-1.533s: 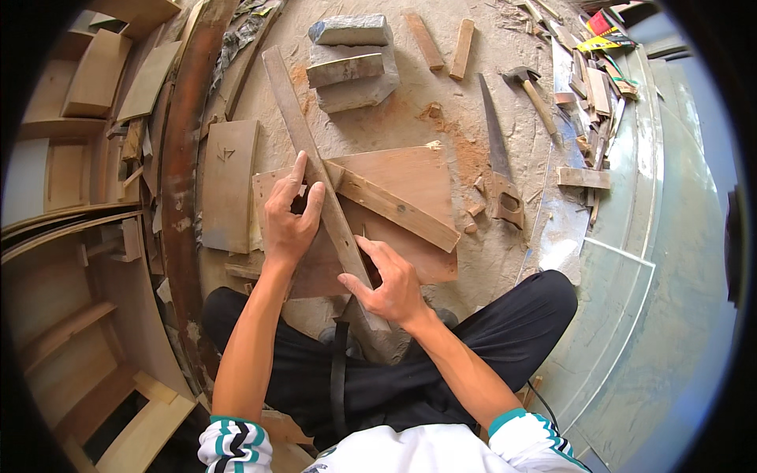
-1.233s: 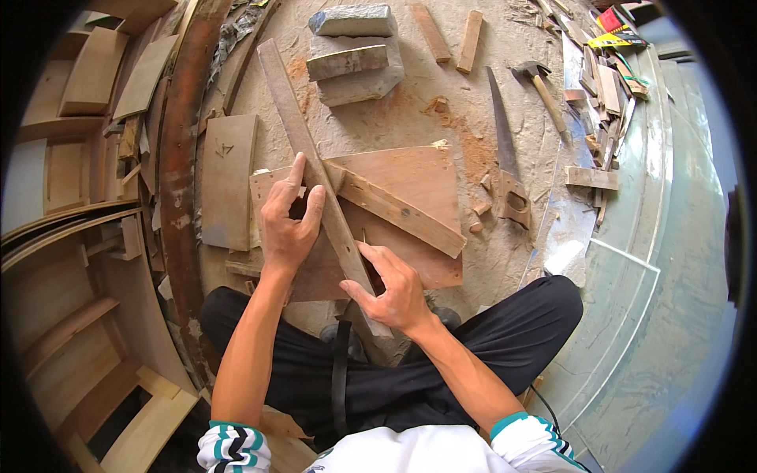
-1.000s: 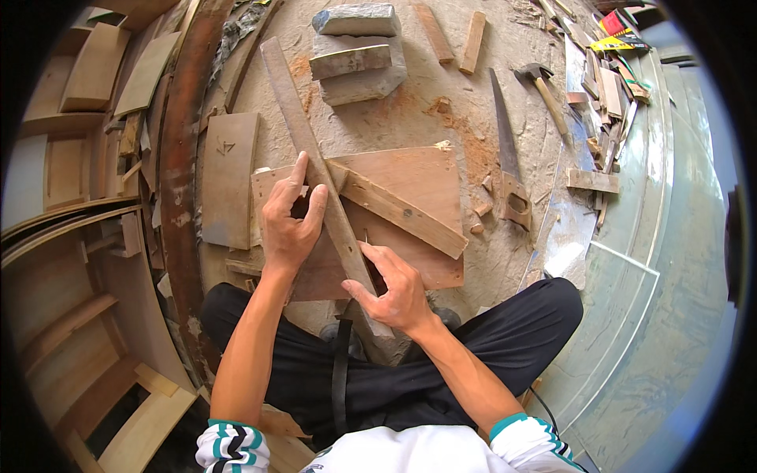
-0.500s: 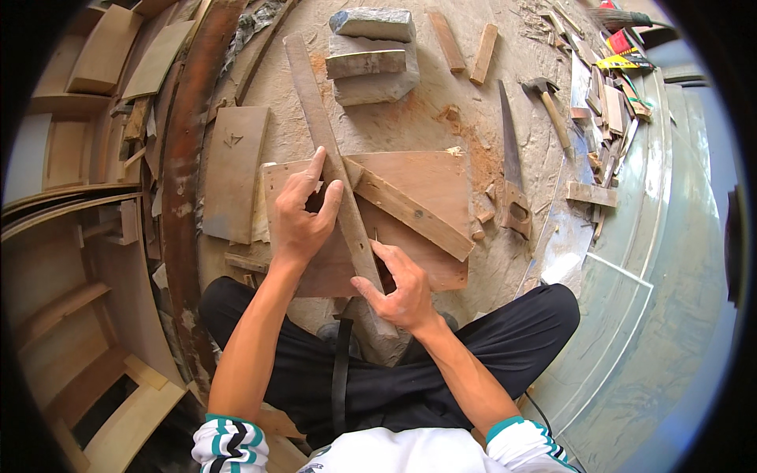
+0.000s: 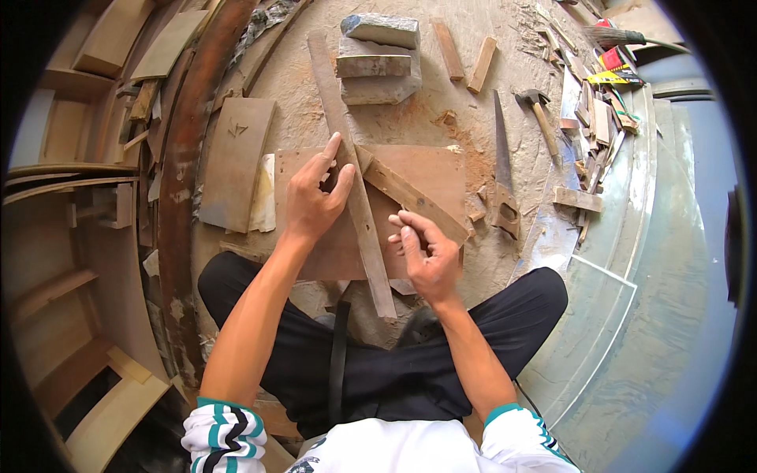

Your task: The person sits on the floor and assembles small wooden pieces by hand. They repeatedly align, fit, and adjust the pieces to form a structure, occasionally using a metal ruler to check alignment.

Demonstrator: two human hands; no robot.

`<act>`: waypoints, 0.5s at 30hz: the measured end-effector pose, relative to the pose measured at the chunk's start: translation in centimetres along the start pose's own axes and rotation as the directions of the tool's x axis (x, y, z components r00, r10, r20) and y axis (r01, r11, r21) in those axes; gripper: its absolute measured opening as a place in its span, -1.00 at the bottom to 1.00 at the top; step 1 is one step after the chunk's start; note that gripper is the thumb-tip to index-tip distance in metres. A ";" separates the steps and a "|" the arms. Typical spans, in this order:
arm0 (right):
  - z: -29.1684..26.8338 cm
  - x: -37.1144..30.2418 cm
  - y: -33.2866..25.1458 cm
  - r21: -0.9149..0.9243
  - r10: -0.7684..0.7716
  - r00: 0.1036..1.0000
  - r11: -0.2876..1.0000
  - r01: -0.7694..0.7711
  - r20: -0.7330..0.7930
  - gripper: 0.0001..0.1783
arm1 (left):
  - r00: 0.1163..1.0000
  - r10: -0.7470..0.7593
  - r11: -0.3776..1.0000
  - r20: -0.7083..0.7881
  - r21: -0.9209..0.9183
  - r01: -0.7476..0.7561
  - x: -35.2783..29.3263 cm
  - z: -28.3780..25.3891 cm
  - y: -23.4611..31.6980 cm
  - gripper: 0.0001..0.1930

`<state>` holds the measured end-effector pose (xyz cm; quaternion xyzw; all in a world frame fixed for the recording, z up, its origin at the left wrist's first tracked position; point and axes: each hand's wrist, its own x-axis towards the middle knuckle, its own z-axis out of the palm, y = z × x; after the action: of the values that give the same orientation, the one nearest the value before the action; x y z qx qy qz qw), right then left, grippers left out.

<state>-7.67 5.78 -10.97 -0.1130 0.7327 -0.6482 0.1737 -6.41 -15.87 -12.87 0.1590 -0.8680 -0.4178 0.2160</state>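
My left hand (image 5: 315, 193) holds a long narrow wooden strip (image 5: 364, 225), its thumb across the top and its index finger along the left edge. The strip slants over a flat brown board (image 5: 327, 252) in front of me. Beneath it, a shorter wooden batten (image 5: 414, 197) angles off to the right. My right hand (image 5: 432, 256) is apart from the strip, over the board's right side, with fingers curled and pinched. A thin, pointed thing like a nail (image 5: 403, 208) sticks up at its fingertips; most of it is hidden.
A handsaw (image 5: 503, 169) and a hammer (image 5: 544, 118) lie to the right. Small nails (image 5: 235, 128) rest on a panel (image 5: 236, 173) at left. Beyond the board stands a grey block (image 5: 382, 91). Wood scraps (image 5: 595, 130) pile beside glass sheets (image 5: 623, 213); wooden cabinets (image 5: 71, 260) line the left.
My right hand has let go of the strip's near part and moved right and away from me, the nail-like thing with it. My left hand keeps its hold. The view has shifted slightly.
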 end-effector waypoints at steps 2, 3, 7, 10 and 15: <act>-0.5 0.7 -0.5 0.024 0.020 1.000 1.000 -0.020 -0.011 -0.76 | 0.998 -0.052 0.998 0.018 -0.043 0.053 0.0 0.0 0.2 -0.46; -0.8 1.0 -0.6 0.037 0.037 0.999 0.999 -0.037 -0.010 -0.76 | 0.997 -0.070 0.996 0.025 -0.060 0.072 0.0 0.0 0.1 -0.46; -1.4 1.7 -0.6 -0.020 0.110 0.991 0.994 -0.109 0.076 -0.81 | 0.999 -0.051 0.998 0.017 -0.034 0.051 0.4 0.0 -0.2 -0.45; -1.3 1.3 -0.2 -0.140 0.078 0.989 0.988 -0.060 0.123 -0.85 | 0.997 -0.077 0.997 0.025 -0.025 0.078 0.5 0.0 -0.2 -0.46; -0.5 1.0 1.1 -0.292 -0.172 0.975 0.934 0.208 0.143 -0.82 | 0.999 0.029 0.999 -0.020 -0.017 -0.030 0.2 0.2 -0.4 -0.47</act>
<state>-8.75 5.98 -12.14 -0.2459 0.7985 -0.5333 0.1326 -6.66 -16.04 -13.28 0.1485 -0.8646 -0.4203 0.2320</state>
